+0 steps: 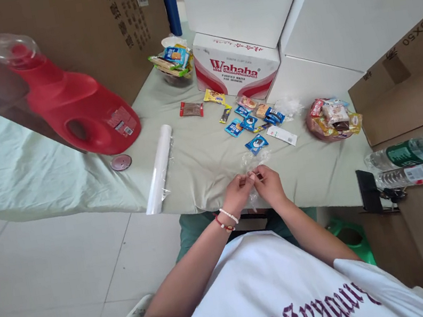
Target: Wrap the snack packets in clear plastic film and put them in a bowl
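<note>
My left hand (236, 192) and my right hand (268, 184) meet at the near edge of the table (203, 160), both pinching a thin clear plastic bag (253, 162) between their fingertips. The bag's crumpled top rises just beyond my fingers. Beaded bracelets circle my left wrist. Several small snack packets (252, 122) lie scattered on the pale green cloth just beyond my hands, with a blue one (256, 143) nearest.
A roll of clear bags (159, 168) lies to the left. A red detergent jug (73, 106) and its cap (121, 163) sit further left. Snack bowls (330, 119) (175, 62), a Wahaha carton (237, 67), white boxes, and water bottles (417, 151) stand around.
</note>
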`<state>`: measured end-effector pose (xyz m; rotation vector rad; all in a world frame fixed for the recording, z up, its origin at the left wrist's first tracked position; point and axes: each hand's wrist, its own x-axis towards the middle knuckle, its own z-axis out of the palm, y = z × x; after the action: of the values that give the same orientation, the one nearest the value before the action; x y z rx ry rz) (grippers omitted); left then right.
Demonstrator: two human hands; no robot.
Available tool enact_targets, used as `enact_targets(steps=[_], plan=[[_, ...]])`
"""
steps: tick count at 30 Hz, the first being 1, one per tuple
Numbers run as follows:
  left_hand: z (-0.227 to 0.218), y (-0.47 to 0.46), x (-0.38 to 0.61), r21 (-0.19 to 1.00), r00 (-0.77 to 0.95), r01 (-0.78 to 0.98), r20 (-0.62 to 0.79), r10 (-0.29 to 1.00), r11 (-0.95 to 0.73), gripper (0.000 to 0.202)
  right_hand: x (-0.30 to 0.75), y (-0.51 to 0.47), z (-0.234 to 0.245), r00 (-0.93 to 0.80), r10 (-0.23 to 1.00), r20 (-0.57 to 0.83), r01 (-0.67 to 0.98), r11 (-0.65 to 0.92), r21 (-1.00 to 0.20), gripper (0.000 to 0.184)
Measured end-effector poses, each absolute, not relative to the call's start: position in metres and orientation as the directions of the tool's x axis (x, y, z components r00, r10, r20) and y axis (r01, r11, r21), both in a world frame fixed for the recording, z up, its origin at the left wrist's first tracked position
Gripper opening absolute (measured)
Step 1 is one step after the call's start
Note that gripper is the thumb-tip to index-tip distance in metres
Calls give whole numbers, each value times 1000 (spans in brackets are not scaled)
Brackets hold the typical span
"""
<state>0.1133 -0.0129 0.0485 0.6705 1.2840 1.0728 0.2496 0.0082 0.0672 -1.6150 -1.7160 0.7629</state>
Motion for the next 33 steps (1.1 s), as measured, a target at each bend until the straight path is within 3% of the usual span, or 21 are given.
enact_targets(steps=[5,8,11,13,15,18,20,24,26,29,31,33], plan=[[37,4,119,850,-194,-343,-480,856,399,25,255,12,61,58,983,-174,248,-183,-951,38],[29,15,117,851,-261,-322,-502,825,415,17,265,19,56,95,952,-289,36,-294,-955,42],[24,25,113,878,-333,-232,-476,814,418,15,277,26,49,110,928,-356,-33,-355,-934,45],[23,29,109,901,-362,-141,-433,826,410,15,287,31,44,96,922,-374,52,-380,-923,44],[22,31,103,915,-369,-31,-385,846,403,16,298,36,41,119,939,-322,264,-343,-902,39],[22,29,99,906,-364,146,-324,873,397,19,310,39,46,232,971,-63,583,-190,-790,30],[23,26,101,889,-360,247,-285,888,385,23,310,39,52,227,972,63,686,-113,-718,29],[26,24,112,832,-321,424,-231,918,358,31,292,36,52,-55,997,-47,792,15,-610,27],[26,27,114,783,-273,526,-214,938,332,29,287,34,43,-109,987,-117,800,18,-600,24],[25,29,107,754,-247,586,-183,952,297,29,296,31,27,-24,984,-179,603,-129,-787,15],[24,29,98,750,-272,591,-161,949,297,32,311,29,22,62,970,-237,331,-244,-911,22],[22,28,89,735,-310,602,-146,940,312,32,328,26,20,153,938,-312,88,-327,-941,31]])
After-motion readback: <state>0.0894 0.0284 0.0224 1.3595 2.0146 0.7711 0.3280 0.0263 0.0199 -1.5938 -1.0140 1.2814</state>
